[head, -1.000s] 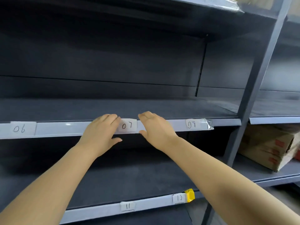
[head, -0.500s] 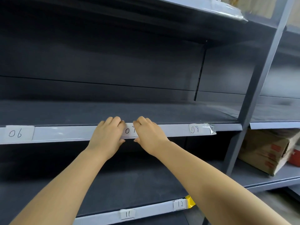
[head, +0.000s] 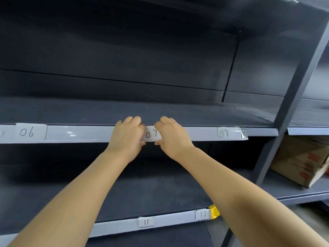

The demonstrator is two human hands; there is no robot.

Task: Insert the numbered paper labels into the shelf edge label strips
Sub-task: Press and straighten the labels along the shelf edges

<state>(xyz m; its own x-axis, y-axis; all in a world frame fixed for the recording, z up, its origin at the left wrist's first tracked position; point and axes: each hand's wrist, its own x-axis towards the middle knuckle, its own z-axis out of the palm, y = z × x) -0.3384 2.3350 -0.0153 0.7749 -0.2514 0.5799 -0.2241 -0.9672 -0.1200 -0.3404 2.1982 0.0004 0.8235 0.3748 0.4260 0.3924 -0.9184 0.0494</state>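
The 07 label (head: 151,134) is sitting mid-span on the upper label strip (head: 80,134), between the 06 label (head: 26,132) and the 08 label (head: 224,134). You're pinching it from both sides: left hand (head: 127,138) on its left edge, right hand (head: 171,138) on its right edge, fingers curled over the top lip of the strip, thumbs under the bottom edge. I can't tell whether the paper is already behind the clear cover or only partway in.

To seat it well, you're wanting even pressure from both hands so the label goes in square, not skewed. Watch the lower edge: it looks level with the strip's bottom lip, so tuck it into the channel first, then roll the top in under the lip. Keep thumbs off the digits to avoid smudging. Don't force it, since thin paper probably buckles if one corner catches.

The lower strip (head: 115,227) is already carrying the 11 label (head: 146,222) and the 12 label (head: 203,214) beside a yellow end cap (head: 214,211). A cardboard box (head: 302,161) is sitting on the right bay, well clear.
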